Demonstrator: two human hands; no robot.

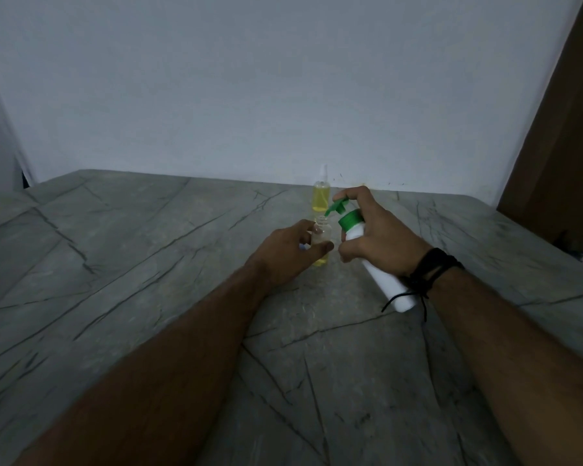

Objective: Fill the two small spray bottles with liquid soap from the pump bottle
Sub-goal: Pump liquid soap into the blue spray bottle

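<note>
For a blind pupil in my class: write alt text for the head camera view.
The right hand tilts a white pump bottle, its green nozzle over the open small bottle held by the left hand. A capped bottle of yellow liquid stands behind on the grey table.

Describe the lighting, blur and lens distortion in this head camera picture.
Head view: dim, flat, bluish light with no glare and only faint shadows on the stone table; wide-angle lens bows the table's far edge and stretches the forearms; the left hand on the open bottle and the right hand on the pump bottle look soft; the capped bottle behind is readable.
</note>
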